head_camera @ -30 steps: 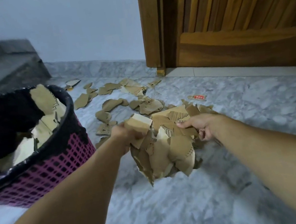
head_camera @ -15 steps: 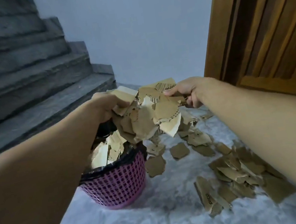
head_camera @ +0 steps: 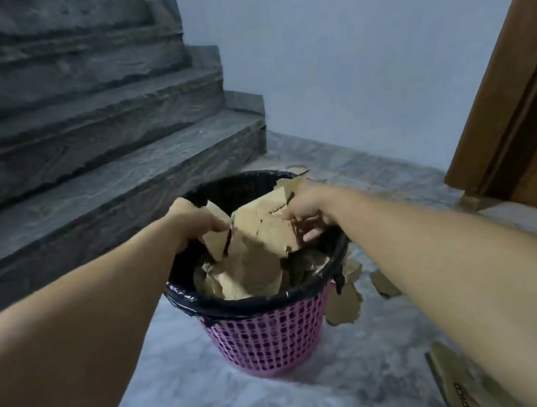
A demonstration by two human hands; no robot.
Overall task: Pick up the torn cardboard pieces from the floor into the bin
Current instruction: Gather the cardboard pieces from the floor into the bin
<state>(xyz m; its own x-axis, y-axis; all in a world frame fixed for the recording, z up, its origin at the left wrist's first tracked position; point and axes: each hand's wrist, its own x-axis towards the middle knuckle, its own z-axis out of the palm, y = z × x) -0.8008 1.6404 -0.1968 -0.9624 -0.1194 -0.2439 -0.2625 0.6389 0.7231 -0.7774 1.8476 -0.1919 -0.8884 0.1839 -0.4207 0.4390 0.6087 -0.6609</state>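
Cardboard bundle (head_camera: 257, 235) over one pink bin (head_camera: 267, 333)
We count two hands, left hand (head_camera: 195, 225) and right hand (head_camera: 309, 213), fingers clamped on it (three loose pieces (head_camera: 344, 306) beside the bin).

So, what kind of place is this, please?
Probably the entrance hall of a home, at the foot of a staircase: grey stone steps rise on the left, a wooden door stands on the right, and the floor is polished marble.
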